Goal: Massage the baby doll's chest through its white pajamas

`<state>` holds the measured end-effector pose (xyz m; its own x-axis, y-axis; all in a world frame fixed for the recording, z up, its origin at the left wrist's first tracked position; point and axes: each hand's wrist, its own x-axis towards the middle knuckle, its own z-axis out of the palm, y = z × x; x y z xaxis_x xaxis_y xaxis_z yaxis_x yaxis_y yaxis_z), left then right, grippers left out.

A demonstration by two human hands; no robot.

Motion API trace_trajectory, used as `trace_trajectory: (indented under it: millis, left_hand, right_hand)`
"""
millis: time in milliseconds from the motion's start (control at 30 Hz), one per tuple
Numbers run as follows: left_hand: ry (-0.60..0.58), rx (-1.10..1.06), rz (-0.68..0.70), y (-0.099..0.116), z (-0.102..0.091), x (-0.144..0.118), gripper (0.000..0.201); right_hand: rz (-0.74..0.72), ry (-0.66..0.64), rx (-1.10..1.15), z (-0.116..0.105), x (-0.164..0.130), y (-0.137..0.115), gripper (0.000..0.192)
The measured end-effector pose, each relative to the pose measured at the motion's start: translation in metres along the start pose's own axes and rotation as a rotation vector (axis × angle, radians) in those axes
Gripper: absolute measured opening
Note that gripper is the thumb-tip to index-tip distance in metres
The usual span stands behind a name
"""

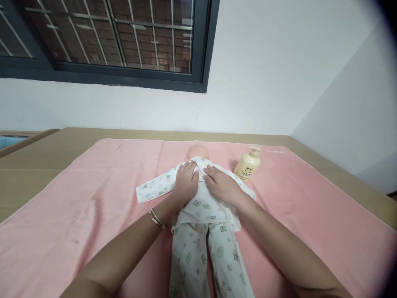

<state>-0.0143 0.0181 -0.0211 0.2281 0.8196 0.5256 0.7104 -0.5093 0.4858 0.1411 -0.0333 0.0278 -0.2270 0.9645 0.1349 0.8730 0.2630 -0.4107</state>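
Note:
A baby doll (197,151) lies on a pink sheet, its bald head pointing away from me. It is dressed in a white printed top (201,209) and matching trousers (189,256). My left hand (186,180) rests flat on the left of the doll's chest, fingers stretched out. On the right side of the chest lies my right hand (221,186), its fingers extended and slightly apart. The doll's left-hand sleeve spreads out to the side, while my right forearm partly covers the other one. Neither hand grips anything. A silver bangle (156,218) circles my left wrist.
A pale yellow pump bottle (248,163) is beside the doll on the right. The pink sheet (102,186) covers most of a wooden surface (40,165), with a few creases. White walls (263,82) rise behind, with a dark-framed barred window (201,54) at upper left.

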Motion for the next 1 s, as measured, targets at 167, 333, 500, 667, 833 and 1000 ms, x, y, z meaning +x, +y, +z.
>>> trace_trajectory:
  millis: [167,333,500,667,833,1000]
  left_hand:
    - [0.125,-0.042,0.027,0.001,0.001,-0.007,0.034]
    - [0.279,-0.133,0.024,0.002,0.001,-0.013,0.037]
    - [0.345,-0.193,0.036,0.001,0.002,-0.018,0.041]
    - [0.32,-0.176,0.036,0.002,0.002,-0.018,0.043]
    - [0.317,-0.181,0.039,0.002,0.002,-0.018,0.042]
    - [0.313,-0.196,0.045,0.001,0.004,-0.016,0.04]
  right_hand:
    - [0.057,0.089,-0.058,-0.002,0.006,0.005,0.05]
    - [-0.145,0.293,-0.134,0.008,-0.006,-0.015,0.049]
    - [-0.232,0.193,-0.132,0.027,-0.009,-0.02,0.048]
    - [-0.21,0.296,-0.119,0.026,-0.008,-0.015,0.049]
    - [-0.199,0.154,-0.123,0.025,-0.009,-0.016,0.048]
    - [-0.199,0.21,-0.155,0.022,-0.01,-0.019,0.05]
